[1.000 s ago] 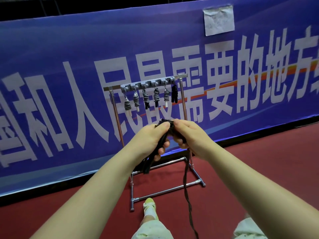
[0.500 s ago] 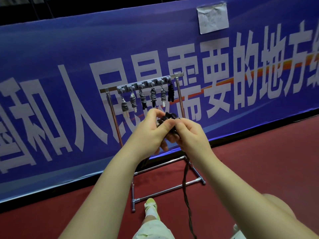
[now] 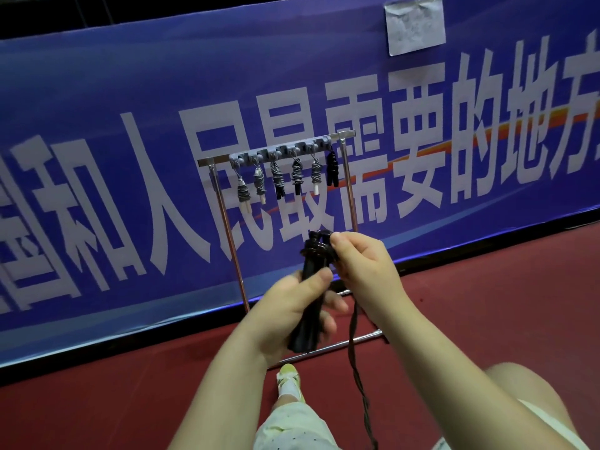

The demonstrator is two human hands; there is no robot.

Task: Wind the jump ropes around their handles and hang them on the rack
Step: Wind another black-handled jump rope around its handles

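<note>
My left hand [image 3: 293,311] grips the black jump rope handles [image 3: 308,284], held upright in front of the rack. At the handles' top end my right hand [image 3: 360,264] pinches the dark rope, where a few turns are wound. The rope's loose tail [image 3: 355,362] hangs down from my right hand past my knees. Behind stands the metal rack [image 3: 224,206] with a grey hook bar. Several wound ropes [image 3: 278,175] hang from it, the rightmost all black [image 3: 332,168].
A blue banner [image 3: 130,108] with large white characters runs along the wall behind the rack. The floor [image 3: 487,303] is dark red. My foot in a yellow-green shoe [image 3: 289,380] is below the rack's base bar [image 3: 337,344]. A paper sheet [image 3: 415,26] is taped on the banner.
Both hands came down from the height of the hanging ropes. My left hand slid from the top of the handles to their middle, while the right hand stayed at the top with the rope.
</note>
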